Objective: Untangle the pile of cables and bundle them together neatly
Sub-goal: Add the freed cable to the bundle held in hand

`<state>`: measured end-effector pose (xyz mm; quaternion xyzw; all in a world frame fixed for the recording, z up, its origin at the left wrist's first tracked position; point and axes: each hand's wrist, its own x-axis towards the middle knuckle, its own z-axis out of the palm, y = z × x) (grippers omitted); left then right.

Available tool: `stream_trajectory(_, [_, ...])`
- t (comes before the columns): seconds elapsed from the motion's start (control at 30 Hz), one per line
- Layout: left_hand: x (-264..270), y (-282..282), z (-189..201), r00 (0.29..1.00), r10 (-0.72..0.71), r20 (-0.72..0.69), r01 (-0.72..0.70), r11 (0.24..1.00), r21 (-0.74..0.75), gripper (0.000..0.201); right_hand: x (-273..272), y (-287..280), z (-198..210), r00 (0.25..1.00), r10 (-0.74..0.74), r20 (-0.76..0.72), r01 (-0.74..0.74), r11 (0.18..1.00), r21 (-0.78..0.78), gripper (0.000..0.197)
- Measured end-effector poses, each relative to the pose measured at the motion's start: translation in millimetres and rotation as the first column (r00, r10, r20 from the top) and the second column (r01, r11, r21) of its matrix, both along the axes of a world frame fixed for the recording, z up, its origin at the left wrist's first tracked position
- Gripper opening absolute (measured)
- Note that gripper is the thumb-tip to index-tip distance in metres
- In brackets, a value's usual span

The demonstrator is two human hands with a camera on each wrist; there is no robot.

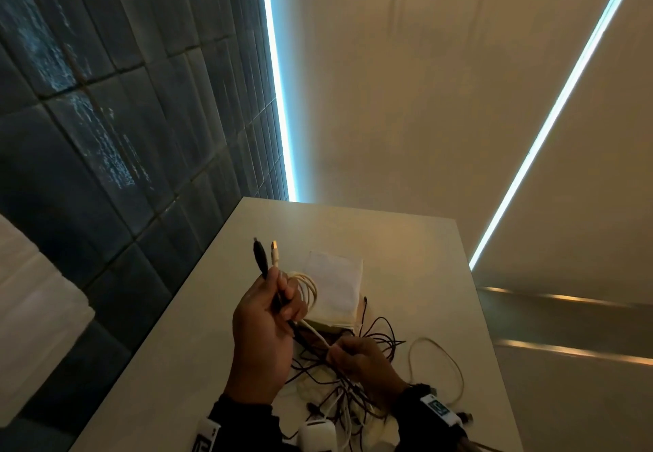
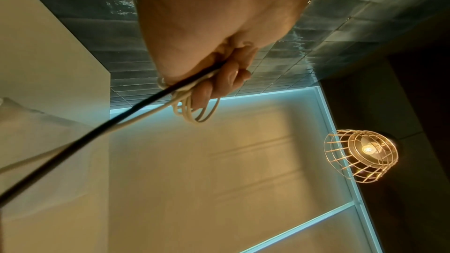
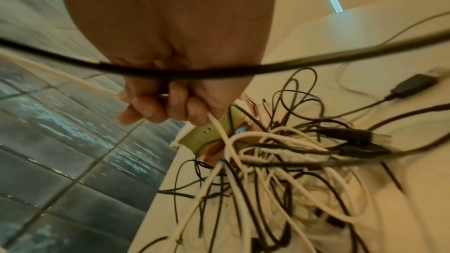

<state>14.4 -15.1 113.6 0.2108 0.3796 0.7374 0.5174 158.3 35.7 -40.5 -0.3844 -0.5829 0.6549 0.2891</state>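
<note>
My left hand (image 1: 272,310) is raised above the table and grips a black cable (image 1: 260,257) and a white cable (image 1: 275,257), their plugs sticking up side by side. A coil of white cable (image 1: 307,289) hangs from its fingers (image 2: 219,84). From that hand the white cable (image 1: 316,335) and the black one run down to my right hand (image 1: 353,356), which pinches them just above the tangled pile of black and white cables (image 1: 339,391). In the right wrist view the pile (image 3: 280,161) lies under the curled fingers (image 3: 155,107).
A white table (image 1: 183,363) carries the pile; a folded white cloth on a small box (image 1: 335,285) sits behind it. A loose white cable loop (image 1: 445,363) lies to the right, a white charger block (image 1: 318,434) at the near edge. Dark tiled wall (image 1: 106,133) on the left.
</note>
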Motion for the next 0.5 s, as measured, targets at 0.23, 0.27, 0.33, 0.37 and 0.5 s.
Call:
stream_trajectory(0.23, [-3.2, -4.8, 5.7, 1.0, 0.001, 0.027, -0.002, 0.999, 0.038, 0.033, -2.5, 0.1, -32.7, 0.993, -0.046, 0.112, 0.047, 0.999, -0.005, 0.045])
stream_trajectory(0.27, [-4.0, -5.8, 6.0, 1.0, 0.0, 0.018, 0.0, 0.999, 0.037, 0.033, -1.6, 0.0, -36.0, 0.992, -0.049, 0.113, 0.05, 0.999, -0.009, 0.047])
stream_trajectory(0.33, [-5.0, -7.5, 4.7, 1.0, -0.003, -0.008, 0.003, 1.0, 0.022, 0.033, -2.2, 0.9, -38.1, 0.986, -0.078, 0.147, 0.079, 0.997, 0.004, 0.044])
stream_trajectory(0.37, [-5.7, -8.2, 3.7, 1.0, -0.004, -0.025, 0.004, 1.0, 0.01, 0.033, -3.3, 2.3, -36.4, 0.98, -0.107, 0.165, 0.105, 0.994, 0.02, 0.04])
stream_trajectory(0.5, [-10.4, -8.7, 1.1, 0.994, 0.01, -0.109, -0.016, 0.998, -0.06, 0.032, -3.1, 12.4, -7.4, 0.966, -0.247, 0.08, 0.246, 0.969, 0.029, 0.021])
